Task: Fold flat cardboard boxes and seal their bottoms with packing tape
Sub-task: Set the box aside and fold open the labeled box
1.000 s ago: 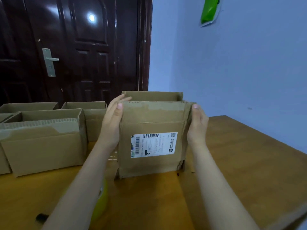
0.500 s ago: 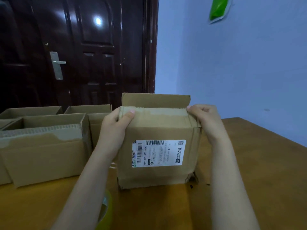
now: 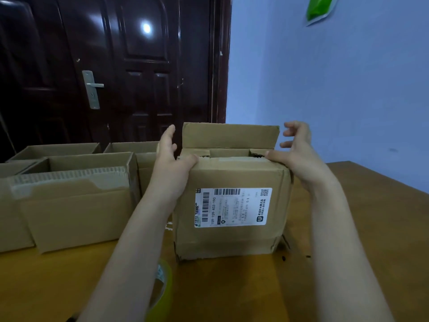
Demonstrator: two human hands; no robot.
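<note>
Fingers (image 3: 170, 135) of left hand (image 3: 173, 159) half hidden behind cardboard box (image 3: 232, 205).

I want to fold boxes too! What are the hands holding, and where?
Both thumbs press the labelled box at its top front edge; left hand, right hand, fingers spread.

matt cardboard box (image 3: 232, 177) (paper label (image 3: 233, 207)), glossy door (image 3: 111, 66)

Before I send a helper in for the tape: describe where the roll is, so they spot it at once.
On the wooden table, the box with the white shipping label stands between both hands. Nearer the camera, under the left forearm, lies the tape roll, the only yellow-green ring among brown cardboard.
</note>
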